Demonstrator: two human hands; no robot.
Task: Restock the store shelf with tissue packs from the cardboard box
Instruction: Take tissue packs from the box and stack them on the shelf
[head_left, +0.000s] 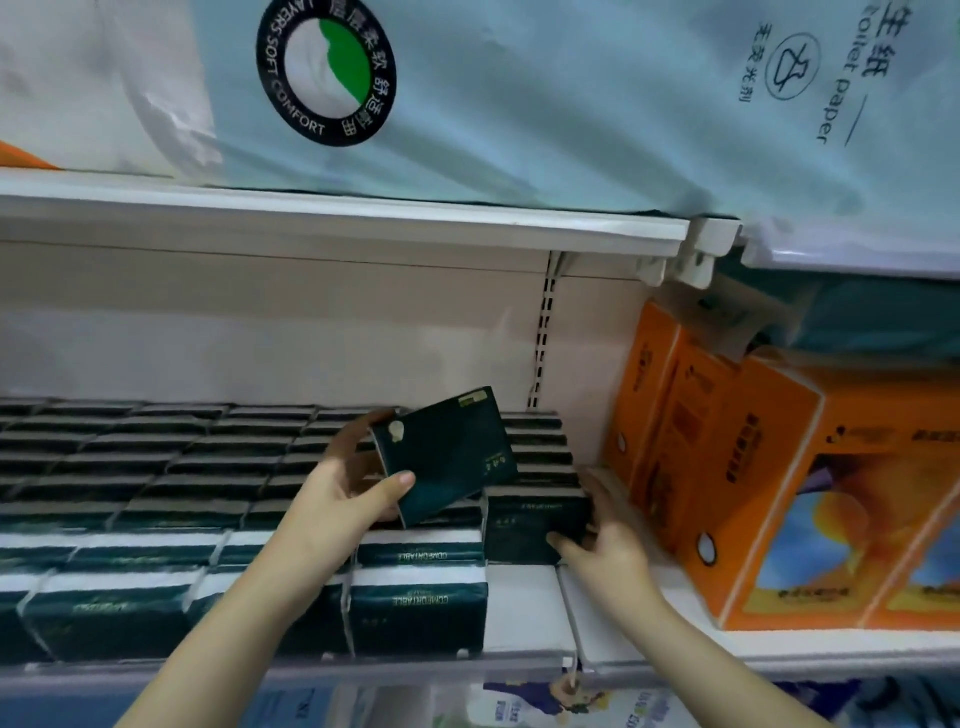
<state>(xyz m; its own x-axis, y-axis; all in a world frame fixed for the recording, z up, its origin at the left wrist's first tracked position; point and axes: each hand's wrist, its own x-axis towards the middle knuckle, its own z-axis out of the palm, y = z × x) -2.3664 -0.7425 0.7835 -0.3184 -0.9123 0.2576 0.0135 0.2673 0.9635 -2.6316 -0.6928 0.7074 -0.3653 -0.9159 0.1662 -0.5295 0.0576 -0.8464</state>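
1. Gripping a tilted tissue pack at frame centre, the left hand hovers over the stocked shelf.
2. Just lower right of it, the right hand clasps the end pack.

two hands in shot: left hand, right hand. one dark green tissue pack in the left, a second pack in the right. stacked packs: too many to count. orange packs: at least three.

Left hand, right hand, both curled.
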